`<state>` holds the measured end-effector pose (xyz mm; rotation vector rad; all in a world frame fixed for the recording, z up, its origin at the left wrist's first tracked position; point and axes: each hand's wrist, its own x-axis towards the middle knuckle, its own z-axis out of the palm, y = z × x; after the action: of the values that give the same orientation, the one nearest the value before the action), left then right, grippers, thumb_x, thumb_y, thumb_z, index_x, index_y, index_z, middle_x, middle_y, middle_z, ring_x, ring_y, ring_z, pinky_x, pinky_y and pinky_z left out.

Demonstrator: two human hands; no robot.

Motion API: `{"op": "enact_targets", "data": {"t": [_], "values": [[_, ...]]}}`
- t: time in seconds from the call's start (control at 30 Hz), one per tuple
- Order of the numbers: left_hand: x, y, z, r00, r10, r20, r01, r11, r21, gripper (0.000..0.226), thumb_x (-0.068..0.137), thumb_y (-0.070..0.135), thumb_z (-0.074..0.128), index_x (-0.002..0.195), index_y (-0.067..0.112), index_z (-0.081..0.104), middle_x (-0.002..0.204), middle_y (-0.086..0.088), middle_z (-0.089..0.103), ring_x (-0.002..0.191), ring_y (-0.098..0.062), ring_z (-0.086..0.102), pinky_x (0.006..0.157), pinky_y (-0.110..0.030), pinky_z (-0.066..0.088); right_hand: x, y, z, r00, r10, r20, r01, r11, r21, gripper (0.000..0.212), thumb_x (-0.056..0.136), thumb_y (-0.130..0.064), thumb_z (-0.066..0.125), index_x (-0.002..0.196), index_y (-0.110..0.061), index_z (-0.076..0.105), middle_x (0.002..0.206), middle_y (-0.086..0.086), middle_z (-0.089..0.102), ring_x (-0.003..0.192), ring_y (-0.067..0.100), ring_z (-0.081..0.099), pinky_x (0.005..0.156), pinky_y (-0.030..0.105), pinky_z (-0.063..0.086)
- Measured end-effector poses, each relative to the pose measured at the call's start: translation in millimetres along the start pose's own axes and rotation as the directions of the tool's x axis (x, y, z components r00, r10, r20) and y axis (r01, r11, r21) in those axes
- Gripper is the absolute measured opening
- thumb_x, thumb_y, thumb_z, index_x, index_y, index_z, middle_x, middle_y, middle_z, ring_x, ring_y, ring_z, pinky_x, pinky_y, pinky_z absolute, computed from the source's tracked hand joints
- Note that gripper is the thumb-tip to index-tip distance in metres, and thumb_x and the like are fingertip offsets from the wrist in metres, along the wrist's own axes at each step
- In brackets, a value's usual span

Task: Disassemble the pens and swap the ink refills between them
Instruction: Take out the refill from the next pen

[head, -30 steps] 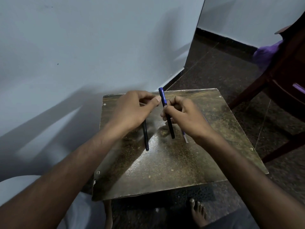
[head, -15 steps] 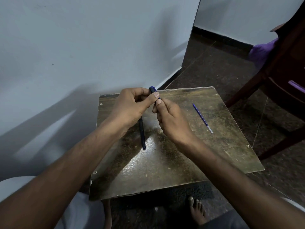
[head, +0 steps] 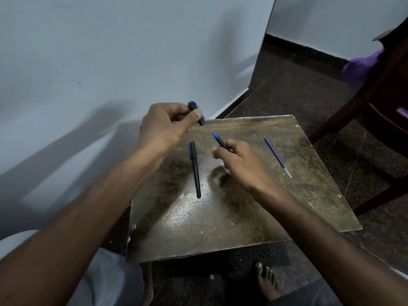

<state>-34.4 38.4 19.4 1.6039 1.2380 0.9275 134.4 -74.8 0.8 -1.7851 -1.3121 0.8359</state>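
My left hand (head: 164, 127) pinches a short dark cap-like pen piece (head: 197, 113) with a blue end, above the table's far left edge. My right hand (head: 239, 161) grips the rest of that pen (head: 219, 140), its blue tip pointing up and away; most of it is hidden in my fist. A capped black pen (head: 195, 167) lies lengthwise on the table between my hands. To the right of my right hand lies a thin blue ink refill (head: 277, 157), apart from everything else.
The small worn brown table (head: 220, 217) stands close to a pale wall on the left. A dark wooden chair (head: 379, 102) with purple cloth stands at the right. My bare foot (head: 266, 281) rests on the dark floor below the table's near edge.
My hands were together on one blue pen; now they have moved apart, the left holding its cap-like piece, the right the remainder. The view shifted slightly.
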Motion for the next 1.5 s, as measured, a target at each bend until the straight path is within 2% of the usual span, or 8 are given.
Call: {"op": "enact_targets", "data": {"t": [0.23,0.37,0.63,0.87,1.0,1.2,1.3,1.5], "values": [[-9.9,-2.7,3.9,0.992,-0.077,0.102,0.049,0.966,0.253,0.026,0.085,0.052,0.089,0.095,0.033,0.075,0.075,0.020,0.082,0.071,0.017,0.071,0.068,-0.016,0.045,7.9,4.7,-14.5,0.992,0.099,-0.083,-0.086,0.985,0.149,0.024,0.102,-0.030,0.056,0.089,-0.021,0.074,0.058,-0.013,0.054,0.053,0.004,0.047,0.059,0.034,0.035],[-22.1,-4.2,27.3,0.980,0.043,0.192,-0.150,0.796,0.586,0.032,0.083,0.055,0.089,0.095,0.035,0.067,0.071,0.017,0.076,0.076,-0.001,0.073,0.065,-0.027,0.057,12.0,5.7,-19.4,0.988,0.106,-0.112,-0.084,0.980,0.182,0.023,0.099,-0.031,0.056,0.084,-0.024,0.071,0.047,-0.016,0.048,0.043,-0.001,0.039,0.055,0.032,0.030],[-24.5,-2.5,41.5,0.974,0.096,0.204,-0.215,0.665,0.715,0.036,0.090,0.051,0.084,0.108,0.021,0.074,0.090,0.004,0.078,0.088,-0.017,0.076,0.076,-0.038,0.063,14.7,10.2,-21.1,0.987,0.151,-0.047,-0.129,0.943,0.307,0.029,0.104,-0.023,0.046,0.091,-0.015,0.071,0.056,-0.009,0.044,0.043,0.007,0.033,0.048,0.029,0.023],[-9.4,8.0,35.1,0.942,0.050,0.331,-0.070,0.996,0.048,0.030,0.114,0.042,0.053,0.122,0.034,0.081,0.108,0.019,0.084,0.098,0.006,0.075,0.088,-0.030,0.053,16.5,7.5,-18.6,0.976,0.088,0.201,-0.194,0.774,0.602,0.035,0.102,-0.025,0.040,0.094,-0.007,0.069,0.062,-0.005,0.050,0.049,0.009,0.037,0.049,0.027,0.027],[-14.4,8.0,39.1,0.921,0.078,0.382,0.067,0.934,-0.351,0.029,0.114,0.029,0.058,0.126,0.016,0.081,0.077,-0.006,0.078,0.075,-0.034,0.066,0.079,-0.043,0.066,14.9,0.2,-21.0,0.939,-0.027,0.343,-0.221,0.716,0.663,0.034,0.112,-0.017,0.040,0.105,-0.002,0.070,0.071,0.003,0.056,0.060,0.014,0.049,0.058,0.030,0.042],[-14.9,10.6,30.5,0.882,0.161,0.444,0.045,0.908,-0.417,0.026,0.114,0.024,0.058,0.120,0.012,0.080,0.075,0.007,0.078,0.055,-0.022,0.052,0.054,-0.029,0.058,7.2,-2.7,-32.5,0.909,-0.124,0.398,-0.171,0.761,0.626,0.026,0.112,-0.009,0.050,0.121,0.007,0.068,0.098,0.019,0.077,0.083,0.022,0.079,0.081,0.034,0.067],[-15.1,13.3,27.6,0.905,0.185,0.382,-0.033,0.928,-0.372,0.021,0.111,0.021,0.062,0.108,0.019,0.083,0.104,0.000,0.087,0.073,-0.025,0.068,0.061,-0.023,0.059,6.2,-1.5,-35.8,0.940,-0.104,0.326,-0.110,0.811,0.575,0.024,0.104,-0.008,0.061,0.116,0.010,0.071,0.104,0.024,0.079,0.089,0.028,0.082,0.084,0.039,0.069],[-16.6,8.4,34.2,0.959,0.142,0.245,-0.074,0.961,-0.267,0.017,0.108,0.023,0.069,0.106,0.020,0.085,0.099,0.005,0.087,0.100,-0.007,0.082,0.084,-0.013,0.057,8.2,2.1,-36.9,0.972,-0.029,0.235,-0.103,0.841,0.531,0.038,0.083,-0.020,0.080,0.106,0.010,0.076,0.094,0.023,0.083,0.080,0.028,0.084,0.069,0.035,0.069]]}}
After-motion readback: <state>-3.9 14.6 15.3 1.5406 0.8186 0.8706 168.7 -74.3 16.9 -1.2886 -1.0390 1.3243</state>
